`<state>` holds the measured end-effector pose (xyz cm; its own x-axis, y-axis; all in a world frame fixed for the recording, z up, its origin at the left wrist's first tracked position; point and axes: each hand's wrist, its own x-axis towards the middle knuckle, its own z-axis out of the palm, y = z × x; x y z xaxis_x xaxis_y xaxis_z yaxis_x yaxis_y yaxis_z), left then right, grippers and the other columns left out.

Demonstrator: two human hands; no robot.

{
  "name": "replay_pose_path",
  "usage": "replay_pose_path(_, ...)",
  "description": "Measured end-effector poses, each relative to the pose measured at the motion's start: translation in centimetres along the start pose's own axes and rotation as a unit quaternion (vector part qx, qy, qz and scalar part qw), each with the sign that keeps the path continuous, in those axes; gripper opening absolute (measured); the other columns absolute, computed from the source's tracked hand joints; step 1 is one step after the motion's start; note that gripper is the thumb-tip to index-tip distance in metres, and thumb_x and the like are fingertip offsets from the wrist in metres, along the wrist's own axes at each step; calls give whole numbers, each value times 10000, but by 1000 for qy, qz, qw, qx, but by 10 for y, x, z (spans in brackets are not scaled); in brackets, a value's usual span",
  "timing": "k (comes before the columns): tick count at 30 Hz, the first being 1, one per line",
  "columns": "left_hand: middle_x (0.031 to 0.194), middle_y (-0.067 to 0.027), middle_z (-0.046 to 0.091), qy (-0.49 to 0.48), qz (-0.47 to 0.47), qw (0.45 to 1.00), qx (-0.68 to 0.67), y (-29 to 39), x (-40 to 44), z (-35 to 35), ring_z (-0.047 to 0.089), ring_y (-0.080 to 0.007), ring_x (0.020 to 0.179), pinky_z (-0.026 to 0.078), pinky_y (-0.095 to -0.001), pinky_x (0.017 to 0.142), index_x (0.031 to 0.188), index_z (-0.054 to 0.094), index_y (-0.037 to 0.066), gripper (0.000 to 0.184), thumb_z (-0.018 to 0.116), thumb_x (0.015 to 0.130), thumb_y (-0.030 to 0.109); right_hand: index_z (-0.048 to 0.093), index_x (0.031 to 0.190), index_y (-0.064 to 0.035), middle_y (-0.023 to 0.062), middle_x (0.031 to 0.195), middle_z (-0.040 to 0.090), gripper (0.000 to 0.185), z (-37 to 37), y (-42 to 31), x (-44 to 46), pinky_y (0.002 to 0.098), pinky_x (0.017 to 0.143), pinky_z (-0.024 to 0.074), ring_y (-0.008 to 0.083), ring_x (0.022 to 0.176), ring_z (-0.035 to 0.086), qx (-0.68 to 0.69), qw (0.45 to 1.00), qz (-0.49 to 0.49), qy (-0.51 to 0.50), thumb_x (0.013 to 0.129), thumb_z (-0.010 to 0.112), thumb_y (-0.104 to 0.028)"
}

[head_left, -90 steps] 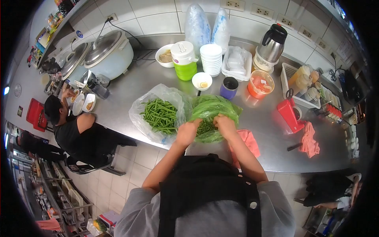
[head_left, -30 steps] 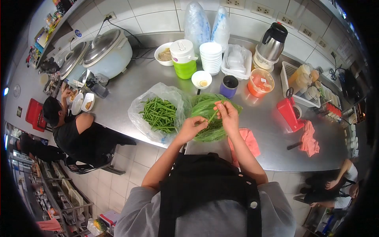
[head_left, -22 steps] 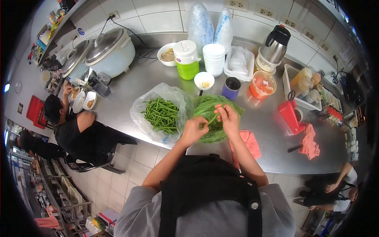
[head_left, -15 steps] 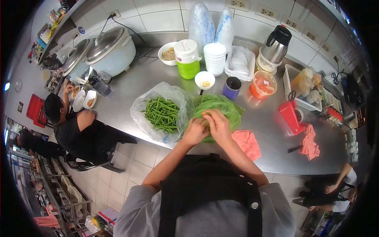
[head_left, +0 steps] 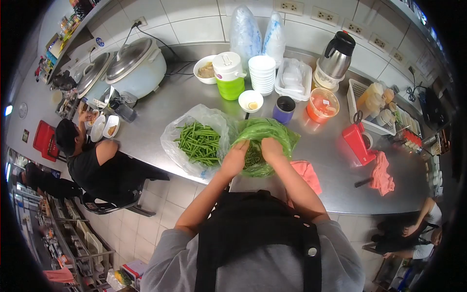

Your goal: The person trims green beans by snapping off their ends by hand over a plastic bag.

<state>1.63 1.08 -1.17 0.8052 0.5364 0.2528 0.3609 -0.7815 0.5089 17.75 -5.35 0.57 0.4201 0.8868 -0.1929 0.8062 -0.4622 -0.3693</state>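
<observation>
The green plastic bag [head_left: 275, 129] lies on the steel counter in front of me with its mouth spread, and small dark green bits [head_left: 254, 156] show inside. My left hand [head_left: 235, 158] is closed at the bag's left rim, fingers pressed together. At the right rim my right hand [head_left: 272, 150] is curled over the plastic, its fingertips hidden. Just left of it, touching or nearly so, stands an open clear plastic bag [head_left: 171, 138] full of cut green beans [head_left: 198, 142]. A pink cloth [head_left: 307, 175] lies partly behind my right forearm.
Behind the bags stand a small white bowl [head_left: 251, 101], purple tumbler [head_left: 283, 109], green-white jug [head_left: 230, 85], stacked white cups [head_left: 262, 75] and orange tub [head_left: 323, 104]. A red holder [head_left: 359, 144] is to the right. A person [head_left: 99, 158] sits at the left; another [head_left: 418, 228] at the right.
My hands were together over the closed, bunched top of the green bag. They have moved apart, and the bag's mouth is now open with its contents showing.
</observation>
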Motion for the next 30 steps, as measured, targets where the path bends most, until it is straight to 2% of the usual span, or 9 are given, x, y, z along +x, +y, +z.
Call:
replay_pose_path(2,1280,-231,570,4,6,1000,-19,7,10,-5,513,-396,1219,434,-418,1036,1298,535,-50,530,449,777,-94,674,895,14,244,973,673,122,37,22,4,452,814,540,376,945,670,-19,991,-12,131,839,587,-52)
replay_pose_path(6,1271,-213,580,18,66,996,-52,13,24,-9,547,-387,1172,446,-406,1023,1255,564,-54,498,484,766,-102,679,933,-17,219,1051,658,129,21,24,-5,459,818,536,367,966,658,35,997,10,67,847,606,-79)
replay_pose_path(8,1258,-217,585,15,76,997,-28,10,24,-12,551,-389,1162,454,-414,1004,1241,576,-45,445,503,803,-75,678,876,-44,174,1024,654,111,4,24,-14,450,815,522,370,953,647,95,994,20,51,801,698,-123)
replay_pose_path(12,1154,-207,631,18,111,993,-30,7,27,-12,586,-381,1081,481,-426,937,1168,626,-20,321,582,851,5,679,877,-40,162,951,646,119,-23,26,-38,447,788,517,366,912,641,99,987,-30,123,779,718,-96)
replay_pose_path(15,1015,-193,657,-13,59,996,-60,10,27,-15,611,-384,978,492,-442,871,1080,660,-11,236,615,857,50,668,913,-40,168,1013,628,121,-35,32,-45,464,803,513,370,933,637,139,983,-57,104,797,685,-70)
replay_pose_path(18,925,-188,646,7,72,993,-95,13,26,-15,615,-392,886,493,-460,804,1000,670,-9,162,612,866,62,659,915,-30,167,987,609,139,-33,38,-48,465,795,509,371,923,632,143,979,-73,123,783,695,-52)
replay_pose_path(25,845,-201,632,8,53,998,-37,29,25,-24,601,-412,802,493,-465,739,914,658,-13,116,600,863,75,655,924,-33,171,974,605,108,-30,15,-54,459,768,509,390,876,622,115,974,-107,166,819,648,-60)
replay_pose_path(28,831,-183,650,11,38,993,-108,34,25,-30,641,-341,772,505,-415,726,940,666,-14,164,609,877,126,657,938,-27,164,951,629,109,-28,17,-48,438,729,518,357,829,638,174,958,-160,164,836,648,-65)
replay_pose_path(30,871,-116,686,15,-61,949,-310,31,24,-27,649,-208,785,500,-347,749,993,670,-13,216,604,927,182,656,944,-19,151,950,652,105,-29,17,-44,416,694,526,316,797,660,212,947,-179,159,853,654,-72)
